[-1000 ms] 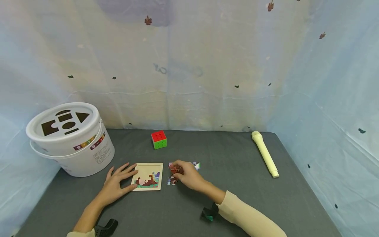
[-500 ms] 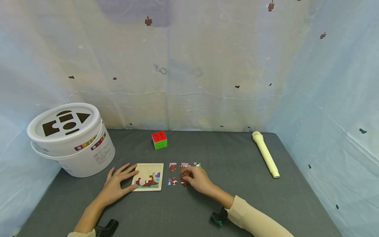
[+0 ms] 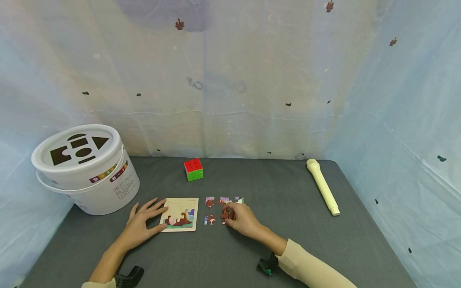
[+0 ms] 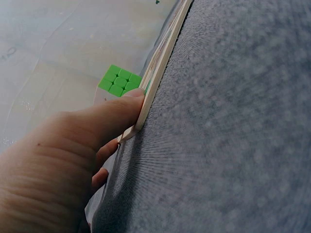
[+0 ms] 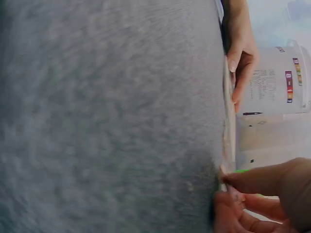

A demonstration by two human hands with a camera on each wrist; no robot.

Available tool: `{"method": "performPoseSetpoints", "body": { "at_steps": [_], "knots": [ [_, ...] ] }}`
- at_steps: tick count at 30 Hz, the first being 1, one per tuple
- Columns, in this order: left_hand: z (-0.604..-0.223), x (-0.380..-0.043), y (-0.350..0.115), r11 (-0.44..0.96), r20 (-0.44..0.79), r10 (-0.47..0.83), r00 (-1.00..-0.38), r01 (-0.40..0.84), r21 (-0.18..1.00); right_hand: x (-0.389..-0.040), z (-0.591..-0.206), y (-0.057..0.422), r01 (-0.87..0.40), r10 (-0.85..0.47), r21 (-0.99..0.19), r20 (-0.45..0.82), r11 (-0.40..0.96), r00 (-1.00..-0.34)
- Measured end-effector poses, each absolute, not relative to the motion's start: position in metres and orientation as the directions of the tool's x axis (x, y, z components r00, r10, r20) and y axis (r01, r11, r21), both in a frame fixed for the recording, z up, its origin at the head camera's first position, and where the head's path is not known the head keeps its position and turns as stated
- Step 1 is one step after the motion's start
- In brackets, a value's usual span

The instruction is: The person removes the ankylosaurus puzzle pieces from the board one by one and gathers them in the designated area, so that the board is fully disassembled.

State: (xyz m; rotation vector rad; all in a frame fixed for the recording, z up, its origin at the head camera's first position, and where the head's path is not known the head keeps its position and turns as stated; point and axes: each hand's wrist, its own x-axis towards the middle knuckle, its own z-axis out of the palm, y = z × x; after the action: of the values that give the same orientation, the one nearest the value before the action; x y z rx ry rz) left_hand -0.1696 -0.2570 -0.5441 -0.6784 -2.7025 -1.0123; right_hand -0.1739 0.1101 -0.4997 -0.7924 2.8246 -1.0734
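My left hand (image 3: 140, 225) lies spread at the left side of a wooden puzzle board (image 3: 179, 202). Its thumb touches the lower left corner and a fingertip the upper left edge. Several brown, green and purple pieces fill the board's lower and right parts. In the left wrist view the thumb rests on the board's pale rim (image 4: 154, 94). To the right, my right hand (image 3: 244, 219) pinches a reddish-brown puzzle piece (image 3: 226, 214) just over the table, partly hidden by the fingers. Loose pieces lie nearby, among them an upper left piece (image 3: 210, 202) and a lower left piece (image 3: 209, 219).
A Rubik's cube (image 3: 193, 170) with red and green faces sits behind the board. Stacked white buckets (image 3: 124, 188) with a shape-cut lid (image 3: 108, 154) stand at the left. A pale yellow microphone-shaped stick (image 3: 323, 188) lies at the right on the dark grey table (image 3: 273, 188).
My right hand has moved right from the left-hand loose pieces, uncovering them, and now pinches a piece farther right. My left hand has stayed on the board.
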Motion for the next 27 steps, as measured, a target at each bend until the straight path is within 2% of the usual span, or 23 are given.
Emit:
{"method": "performPoseSetpoints", "body": {
  "at_steps": [9,19,27],
  "knots": [
    [-0.545,-0.1703,-0.2575,0.668,0.308,0.354,-0.883,0.469,0.577,-0.1669,-0.4977,0.1113,-0.538,-0.497,-0.414,0.213,0.734,-0.841],
    [-0.5428,-0.1695,-0.257,0.667,0.314,0.358,-0.88,0.476,0.574,-0.166,-0.5017,0.1122,-0.613,-0.528,-0.375,0.312,0.695,-0.79],
    [-0.5438,-0.1696,-0.2573,0.671,0.305,0.354,-0.884,0.468,0.576,-0.1663,-0.5052,0.1114,-0.616,-0.536,-0.347,0.306,0.707,-0.787]
  ]
}}
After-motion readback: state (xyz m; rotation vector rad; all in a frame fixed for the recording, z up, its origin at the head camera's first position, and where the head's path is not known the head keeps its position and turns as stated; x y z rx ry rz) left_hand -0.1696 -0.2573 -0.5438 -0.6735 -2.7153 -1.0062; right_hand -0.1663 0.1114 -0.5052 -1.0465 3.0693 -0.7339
